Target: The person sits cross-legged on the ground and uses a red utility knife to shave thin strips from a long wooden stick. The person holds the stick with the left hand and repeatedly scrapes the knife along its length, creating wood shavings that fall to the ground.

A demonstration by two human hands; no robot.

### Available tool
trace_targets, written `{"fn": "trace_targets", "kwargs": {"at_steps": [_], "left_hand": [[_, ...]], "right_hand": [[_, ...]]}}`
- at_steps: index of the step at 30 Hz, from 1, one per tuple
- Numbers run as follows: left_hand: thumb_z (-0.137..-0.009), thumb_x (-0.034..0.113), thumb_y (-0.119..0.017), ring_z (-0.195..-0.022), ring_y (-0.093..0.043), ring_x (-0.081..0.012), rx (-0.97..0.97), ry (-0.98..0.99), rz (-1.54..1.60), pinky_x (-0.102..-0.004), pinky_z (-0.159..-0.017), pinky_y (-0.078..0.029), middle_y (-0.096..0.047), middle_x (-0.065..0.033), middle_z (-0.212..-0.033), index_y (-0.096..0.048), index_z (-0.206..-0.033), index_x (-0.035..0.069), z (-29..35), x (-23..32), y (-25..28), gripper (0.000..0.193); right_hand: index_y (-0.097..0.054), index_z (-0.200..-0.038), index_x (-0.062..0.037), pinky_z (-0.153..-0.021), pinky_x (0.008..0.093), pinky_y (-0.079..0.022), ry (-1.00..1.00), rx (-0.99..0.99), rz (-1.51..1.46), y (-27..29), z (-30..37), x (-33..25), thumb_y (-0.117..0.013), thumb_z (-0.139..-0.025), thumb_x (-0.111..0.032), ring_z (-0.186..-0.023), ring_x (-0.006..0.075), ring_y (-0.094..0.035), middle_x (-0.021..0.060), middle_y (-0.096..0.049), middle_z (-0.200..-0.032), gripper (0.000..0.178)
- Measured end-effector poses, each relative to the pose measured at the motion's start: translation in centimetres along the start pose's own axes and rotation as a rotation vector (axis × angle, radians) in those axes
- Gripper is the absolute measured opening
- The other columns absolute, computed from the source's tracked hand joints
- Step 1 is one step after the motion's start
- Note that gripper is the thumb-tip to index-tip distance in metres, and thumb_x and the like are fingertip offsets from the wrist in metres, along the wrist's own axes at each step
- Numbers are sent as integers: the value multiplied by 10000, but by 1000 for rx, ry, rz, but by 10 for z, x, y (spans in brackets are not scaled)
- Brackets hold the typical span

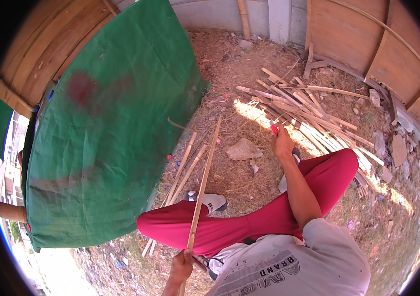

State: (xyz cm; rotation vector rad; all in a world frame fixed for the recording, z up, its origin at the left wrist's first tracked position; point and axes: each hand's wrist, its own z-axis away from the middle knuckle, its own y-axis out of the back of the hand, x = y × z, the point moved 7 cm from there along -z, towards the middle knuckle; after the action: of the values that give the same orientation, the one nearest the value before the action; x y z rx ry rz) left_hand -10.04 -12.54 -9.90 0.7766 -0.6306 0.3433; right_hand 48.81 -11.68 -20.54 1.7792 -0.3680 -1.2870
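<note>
My left hand (181, 266) is closed around the lower part of a long, thin bamboo strip (205, 180). The strip slants up and away across my left leg, its far end over the dirt. My right hand (282, 143) reaches forward beyond my knees, closed on a small red-handled knife (274, 128) with a short pale tip. This knife is apart from the strip. Just right of it lies a loose pile of split bamboo strips (313, 111). Several other strips (182, 167) rest on the ground by my left foot.
A large green sheet (106, 123) stands at the left, with a person's forearm (11, 211) at its outer edge. A flat stone (244, 149) lies between my feet. Wooden panels (350, 32) and rubble (399, 149) border the right side.
</note>
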Motion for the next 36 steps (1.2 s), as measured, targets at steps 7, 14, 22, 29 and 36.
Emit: {"fn": "trace_targets", "kwargs": {"at_steps": [7, 14, 22, 29, 36], "left_hand": [[-1127, 419, -343, -492, -506, -86, -25, 36, 14, -278, -430, -408, -517, -8, -631, -622, -974, 6, 0, 9, -4, 522], [-1126, 417, -347, -489, -515, -97, -31, 107, 64, -275, -425, -410, -539, -28, -650, -618, -978, -1, -1, 22, 0, 519], [-1124, 361, -417, -489, -526, -100, -48, 193, 137, -295, -466, -432, -549, -23, -622, -633, -943, -2, -2, 25, -5, 460], [-1127, 372, -367, -464, -462, -73, -107, 162, 75, -274, -415, -372, -494, -8, -622, -616, -979, -14, 0, 19, -6, 483], [-1129, 365, -396, -573, -582, -132, -27, -46, 45, -331, -532, -477, -593, -71, -643, -627, -967, -27, 6, 38, 1, 483]], "right_hand": [[-559, -1298, -201, -816, 541, -533, 50, 13, -9, 0, 1, -12, -551, -1022, -189, -966, 450, -672, 224, -660, -1134, 277], [-541, -1434, -211, -847, 541, -534, -46, -22, 20, -1, -2, 1, -513, -1009, -142, -981, 452, -674, 262, -654, -1119, 431], [-249, -1635, -188, -854, 538, -536, -135, -158, 89, -8, -5, 11, -540, -957, -153, -981, 448, -687, 284, -681, -1092, 739], [-377, -1504, 10, -831, 534, -551, -293, -132, 138, -11, -2, 37, -592, -961, -234, -973, 443, -707, 278, -714, -1040, 634], [-729, -1046, 22, -698, 415, -531, -54, -56, -241, -10, -10, 10, -627, -1007, -331, -739, 307, -698, 174, -723, -849, 370]]}}
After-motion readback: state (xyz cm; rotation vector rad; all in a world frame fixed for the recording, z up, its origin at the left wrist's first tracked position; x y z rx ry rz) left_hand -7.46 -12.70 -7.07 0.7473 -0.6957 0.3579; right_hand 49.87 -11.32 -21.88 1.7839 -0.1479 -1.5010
